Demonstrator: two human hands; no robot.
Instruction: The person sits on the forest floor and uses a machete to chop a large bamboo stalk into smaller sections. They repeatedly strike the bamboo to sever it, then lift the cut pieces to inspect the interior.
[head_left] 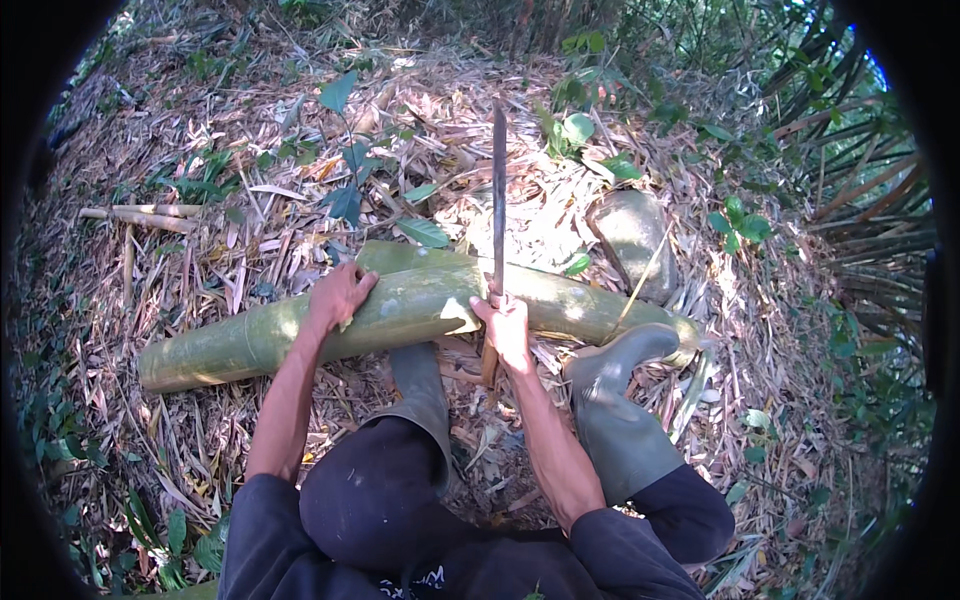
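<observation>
A thick green bamboo stem (410,305) lies crosswise on the ground before me. Near its middle is a cut with a pale exposed edge, and a split piece (400,255) stands up along its far side. My left hand (343,295) grips the stem left of the cut, its fingers partly hidden. In my right hand (505,325) is a machete (500,190), held closed round the wooden handle. Its long, narrow blade points away from me, upright in the view, and crosses over the stem beside the cut.
My rubber boots (622,410) are at the stem's near side, the right one against its right end. Beyond the stem sits a rounded stone (635,240). Dry leaves (230,240) cover the ground. A leafy sapling (345,150) rises ahead; cut sticks (145,215) lie at left.
</observation>
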